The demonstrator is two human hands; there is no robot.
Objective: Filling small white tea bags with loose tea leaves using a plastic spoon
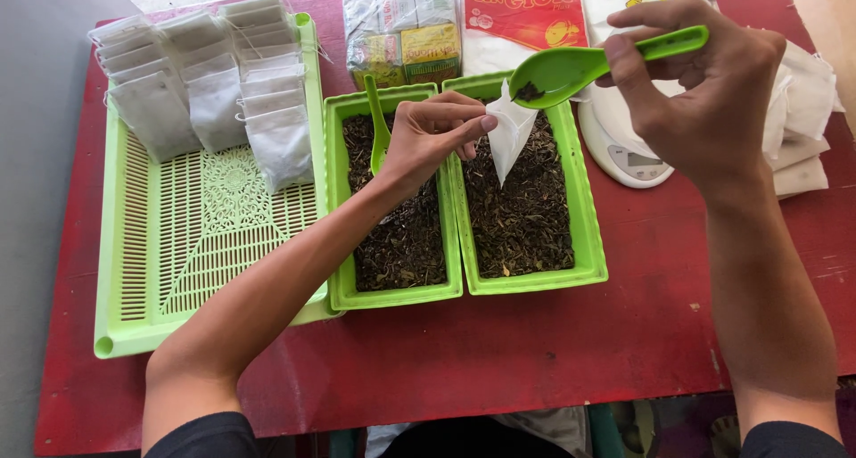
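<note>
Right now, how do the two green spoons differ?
The spoon in the right hand is lifted, roughly level, bowl at the mouth of the white pouch pinched by the left hand, with a little dark leaf in it. The other spoon is unheld, resting in the left tray. Both are green plastic.

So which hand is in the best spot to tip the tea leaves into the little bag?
The right hand. It holds the green spoon, whose bowl, with some leaves in it, sits right at the white bag's open top. The left hand is busy pinching that bag over the right tray.
</note>
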